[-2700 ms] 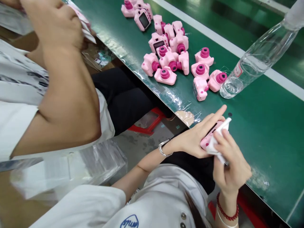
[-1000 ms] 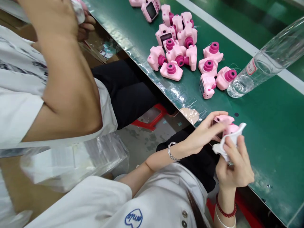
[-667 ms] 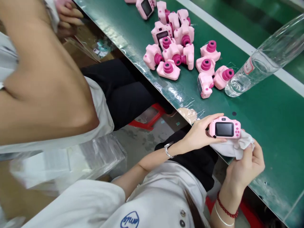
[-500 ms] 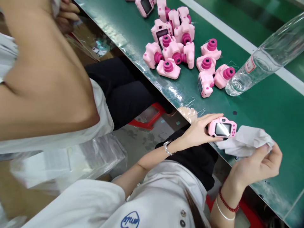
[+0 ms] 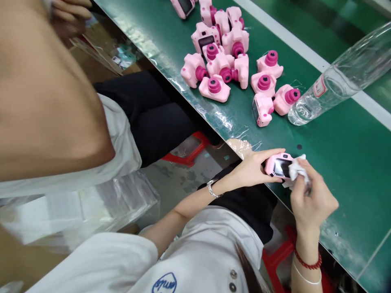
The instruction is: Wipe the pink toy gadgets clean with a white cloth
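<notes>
Stretches the left arm rightward and slightly upward from the lower centre of the frame, with the left wrist nearly straight. Holds the left hand right of centre, gripping with digits extended in an open C. Raises the right forearm from the bottom edge at lower right, bending the right hand up and leftward, fingers curled in a pinch close beside the left fingertips.

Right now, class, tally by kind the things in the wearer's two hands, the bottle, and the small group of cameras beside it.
Camera in the left hand: 1 (held camera)
White cloth or tissue in the right hand: 1
Pink cameras by the bottle: 4
Clear bottle: 1
Total: 7
</notes>
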A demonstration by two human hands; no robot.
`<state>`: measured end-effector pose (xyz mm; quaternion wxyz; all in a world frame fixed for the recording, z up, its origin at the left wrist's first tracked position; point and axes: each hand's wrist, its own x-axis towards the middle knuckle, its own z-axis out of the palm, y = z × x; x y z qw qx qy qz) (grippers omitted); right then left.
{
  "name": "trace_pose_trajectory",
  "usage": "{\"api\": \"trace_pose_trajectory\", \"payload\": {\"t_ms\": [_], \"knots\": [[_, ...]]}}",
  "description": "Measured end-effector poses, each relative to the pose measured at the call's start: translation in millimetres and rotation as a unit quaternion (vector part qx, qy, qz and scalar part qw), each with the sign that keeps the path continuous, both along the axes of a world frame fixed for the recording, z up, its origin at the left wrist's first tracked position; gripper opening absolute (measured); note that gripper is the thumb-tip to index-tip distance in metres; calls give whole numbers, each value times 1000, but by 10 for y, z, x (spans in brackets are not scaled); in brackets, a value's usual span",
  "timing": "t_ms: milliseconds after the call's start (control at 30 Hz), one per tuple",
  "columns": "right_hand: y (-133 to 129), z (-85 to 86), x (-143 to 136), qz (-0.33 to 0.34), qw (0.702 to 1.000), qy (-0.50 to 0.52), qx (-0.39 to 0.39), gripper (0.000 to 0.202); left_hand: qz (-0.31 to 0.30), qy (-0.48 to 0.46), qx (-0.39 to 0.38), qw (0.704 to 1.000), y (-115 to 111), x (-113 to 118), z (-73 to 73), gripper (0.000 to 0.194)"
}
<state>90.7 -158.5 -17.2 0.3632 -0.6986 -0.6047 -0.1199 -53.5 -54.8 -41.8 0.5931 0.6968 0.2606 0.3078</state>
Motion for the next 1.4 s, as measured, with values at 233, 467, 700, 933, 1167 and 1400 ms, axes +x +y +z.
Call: {"api": "trace_pose_trajectory", "payload": {"t_ms": [233, 467, 700, 933, 1167, 1400], "knots": [[142, -100, -310, 35, 999, 26, 3, 28, 4, 4, -2, 1000, -4, 6, -51, 61], [-250, -81, -135, 158, 941, 297, -43, 25, 7, -16, 42, 999, 18, 18, -62, 54], [-330, -100, 129, -192, 742, 634, 105, 13, 12, -55, 58, 997, -49, 2, 140, 71], [-162, -65, -84, -86, 792, 596, -97, 15, 98, 4, 189, 977, -93, -3, 276, 67], [-47, -53, -124, -59, 837, 531, -118, 21, 97, 17, 230, 968, -82, -29, 326, 68], [-68, 13, 16, -72, 738, 665, -90, 21, -76, -69, 54, 993, 122, -28, 185, 70]]}}
